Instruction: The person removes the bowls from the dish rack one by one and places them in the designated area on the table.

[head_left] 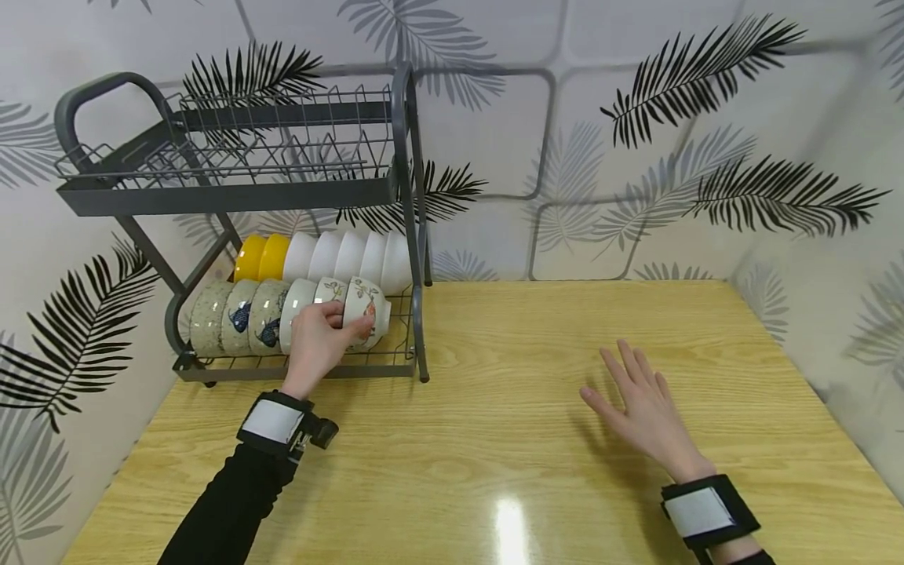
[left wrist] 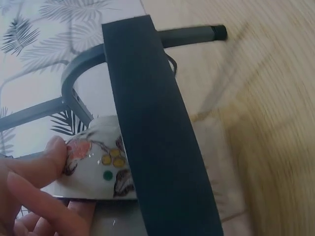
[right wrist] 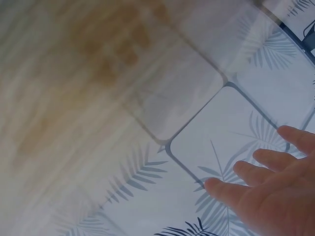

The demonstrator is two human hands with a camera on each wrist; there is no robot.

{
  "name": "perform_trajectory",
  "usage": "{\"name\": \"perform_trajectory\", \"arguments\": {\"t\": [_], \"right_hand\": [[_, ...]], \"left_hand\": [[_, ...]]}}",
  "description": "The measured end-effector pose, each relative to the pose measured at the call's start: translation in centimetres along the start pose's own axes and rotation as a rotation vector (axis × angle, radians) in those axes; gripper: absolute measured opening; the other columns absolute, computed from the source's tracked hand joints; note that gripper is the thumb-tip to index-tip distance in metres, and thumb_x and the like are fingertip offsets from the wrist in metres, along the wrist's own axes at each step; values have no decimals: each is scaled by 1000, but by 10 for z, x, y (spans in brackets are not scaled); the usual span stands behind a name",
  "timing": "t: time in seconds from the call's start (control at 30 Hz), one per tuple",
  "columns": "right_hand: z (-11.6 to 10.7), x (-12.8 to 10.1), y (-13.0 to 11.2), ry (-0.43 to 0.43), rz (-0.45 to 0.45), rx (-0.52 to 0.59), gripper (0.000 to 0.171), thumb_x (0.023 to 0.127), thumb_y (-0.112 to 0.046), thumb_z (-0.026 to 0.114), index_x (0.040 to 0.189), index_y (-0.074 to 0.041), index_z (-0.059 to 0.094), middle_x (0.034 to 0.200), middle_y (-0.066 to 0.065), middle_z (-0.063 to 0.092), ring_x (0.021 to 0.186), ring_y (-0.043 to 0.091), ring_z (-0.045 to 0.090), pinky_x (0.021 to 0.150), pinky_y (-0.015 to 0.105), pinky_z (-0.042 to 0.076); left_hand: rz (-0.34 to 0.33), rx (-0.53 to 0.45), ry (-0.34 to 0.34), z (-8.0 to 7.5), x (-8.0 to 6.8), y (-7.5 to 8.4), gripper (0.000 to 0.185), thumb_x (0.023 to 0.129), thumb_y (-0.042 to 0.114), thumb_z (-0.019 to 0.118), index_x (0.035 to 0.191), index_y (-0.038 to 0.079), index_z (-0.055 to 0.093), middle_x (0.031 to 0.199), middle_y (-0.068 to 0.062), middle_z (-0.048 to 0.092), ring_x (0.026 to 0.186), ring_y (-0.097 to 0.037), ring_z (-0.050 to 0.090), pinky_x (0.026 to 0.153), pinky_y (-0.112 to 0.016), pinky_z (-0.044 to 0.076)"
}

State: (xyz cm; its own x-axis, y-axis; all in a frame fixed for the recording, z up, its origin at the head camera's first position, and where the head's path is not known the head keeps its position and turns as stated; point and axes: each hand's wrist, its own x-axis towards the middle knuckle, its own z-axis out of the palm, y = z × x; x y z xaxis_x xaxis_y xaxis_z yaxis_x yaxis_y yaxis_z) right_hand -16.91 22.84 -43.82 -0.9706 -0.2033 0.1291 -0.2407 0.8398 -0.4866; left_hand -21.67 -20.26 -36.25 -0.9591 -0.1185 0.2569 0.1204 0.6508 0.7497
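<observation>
My left hand point(head_left: 319, 342) pinches the white flower-patterned bowl point(head_left: 366, 314) at the right end of the front row on the rack's lower shelf. The thumb lies on its painted outside and the fingers go behind its rim. Up close in the left wrist view, the bowl point(left wrist: 93, 160) shows red, yellow and green painting, partly hidden by a dark rack bar point(left wrist: 157, 128). Beside it stand another patterned bowl point(head_left: 329, 290), a plain white one and several speckled bowls point(head_left: 210, 318). Over the table's right side, my right hand point(head_left: 646, 412) is held with fingers spread, holding nothing.
The two-tier dark metal dish rack point(head_left: 233, 198) stands at the back left of the wooden table point(head_left: 494, 408). Yellow bowls point(head_left: 274, 257) and several white bowls point(head_left: 351, 259) fill its lower back row. A leaf-patterned wall point(head_left: 487, 157) rises behind the table.
</observation>
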Motion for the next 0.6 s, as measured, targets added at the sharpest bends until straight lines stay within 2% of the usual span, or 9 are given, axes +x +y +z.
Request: {"name": "perform_trajectory", "arguments": {"t": [0.17,0.3,0.43,0.53,0.6], "right_hand": [[0,0,1,3,1,10,79,100,-49,56,157,-2,29,166,28,13,153,51,8,115,78,12],[-1,0,1,7,2,8,79,100,-49,56,157,-2,29,166,29,14,153,51,9,115,78,12],[-2,0,2,10,4,3,79,100,-49,56,157,-2,29,166,29,14,153,51,9,115,78,12],[-2,0,3,11,3,-1,79,100,-49,56,157,-2,29,166,29,14,153,50,9,115,78,13],[-1,-1,3,11,3,-1,79,100,-49,56,157,-2,30,166,29,14,153,50,10,115,78,13]], "left_hand": [[-17,-35,-4,2,0,0,27,92,21,75,104,-3,74,90,-24,77,58,-4,61,47,-21,38],[-58,-125,-7,4,-1,-1,24,94,21,73,101,-2,71,88,-20,78,55,-5,60,45,-21,39],[-115,-293,-31,6,-3,-4,24,96,21,70,99,-2,65,78,-3,76,52,-6,59,47,-22,51],[-134,-426,-50,8,-5,-7,25,97,20,68,104,-3,62,77,12,71,60,-4,65,54,-23,57],[-134,-495,-53,9,-7,-10,24,98,20,66,106,-3,61,78,16,71,67,-3,67,57,-22,59]]}}
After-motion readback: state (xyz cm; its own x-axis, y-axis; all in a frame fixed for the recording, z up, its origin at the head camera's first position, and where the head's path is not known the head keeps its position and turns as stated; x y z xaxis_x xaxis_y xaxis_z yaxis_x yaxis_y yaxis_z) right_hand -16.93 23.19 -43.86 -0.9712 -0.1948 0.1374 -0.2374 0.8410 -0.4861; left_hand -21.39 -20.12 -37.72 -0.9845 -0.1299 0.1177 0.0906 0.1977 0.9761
